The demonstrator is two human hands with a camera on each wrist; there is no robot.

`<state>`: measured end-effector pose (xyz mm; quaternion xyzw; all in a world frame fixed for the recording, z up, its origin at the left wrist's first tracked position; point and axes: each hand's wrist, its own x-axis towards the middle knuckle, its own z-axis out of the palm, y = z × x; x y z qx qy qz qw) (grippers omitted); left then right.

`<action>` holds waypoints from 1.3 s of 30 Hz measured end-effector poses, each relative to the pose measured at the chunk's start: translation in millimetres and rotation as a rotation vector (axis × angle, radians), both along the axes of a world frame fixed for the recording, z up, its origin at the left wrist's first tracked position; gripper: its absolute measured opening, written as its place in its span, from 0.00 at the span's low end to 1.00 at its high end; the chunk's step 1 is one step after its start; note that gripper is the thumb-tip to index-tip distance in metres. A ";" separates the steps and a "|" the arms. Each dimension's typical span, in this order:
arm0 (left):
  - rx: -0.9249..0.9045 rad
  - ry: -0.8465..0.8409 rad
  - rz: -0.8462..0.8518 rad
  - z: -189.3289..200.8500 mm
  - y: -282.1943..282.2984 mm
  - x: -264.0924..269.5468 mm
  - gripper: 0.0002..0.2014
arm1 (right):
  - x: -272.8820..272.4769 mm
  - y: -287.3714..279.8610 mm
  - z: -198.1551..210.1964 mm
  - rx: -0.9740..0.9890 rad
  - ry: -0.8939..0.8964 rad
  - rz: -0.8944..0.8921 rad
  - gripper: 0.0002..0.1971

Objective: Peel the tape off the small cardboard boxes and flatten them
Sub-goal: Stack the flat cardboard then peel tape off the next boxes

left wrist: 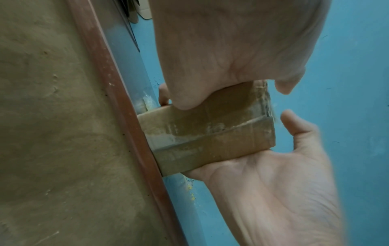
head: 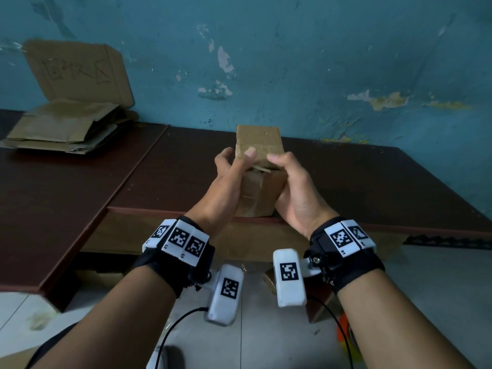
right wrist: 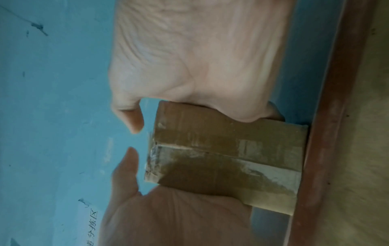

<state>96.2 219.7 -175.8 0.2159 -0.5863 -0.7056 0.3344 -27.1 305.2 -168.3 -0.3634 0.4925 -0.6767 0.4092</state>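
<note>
Head view, table (head: 346,177): dark top; its near edge supports the lower end of the box.
Flattened stack (head: 64,126): at 10 o'clock, well apart from the hands.
Small cardboard box (head: 259,179): centre frame, upright, one flap raised at 12 o'clock.
Left hand (head: 227,179): fingers curled round the box's 9 o'clock side, thumb on its top edge.
Right hand (head: 291,182): fingers curled round the 3 o'clock side.
Tape (right wrist: 248,168): glossy strip along the seam, not yet lifted.
Risk: box may slip off the table edge under uneven squeeze; tape may tear, stripping paper.
</note>
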 end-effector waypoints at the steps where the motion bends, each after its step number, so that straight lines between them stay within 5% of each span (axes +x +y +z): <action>1: -0.005 -0.001 0.012 -0.6 -0.9 -0.8 0.52 | 0.4 -0.5 0.6 0.000 -0.013 -0.001 0.33; 9: -0.011 0.051 0.040 -4.2 -4.4 -3.1 0.56 | 4.2 -4.1 -4.9 0.018 -0.007 -0.043 0.60; 20: -0.152 -0.001 0.028 -6.9 -4.4 -0.4 0.20 | 5.8 0.2 -7.0 0.024 0.078 -0.051 0.42; 28: -0.149 0.023 -0.030 -8.9 -6.4 2.1 0.24 | 3.0 11.6 -3.2 0.032 0.172 -0.030 0.23; 33: -0.219 -0.007 -0.049 -12.6 -7.5 5.1 0.14 | 0.8 16.7 -0.6 0.064 0.251 -0.039 0.13; 39: -0.378 0.089 -0.065 -13.9 -7.3 2.9 0.33 | 0.3 16.7 3.1 0.117 0.317 -0.047 0.21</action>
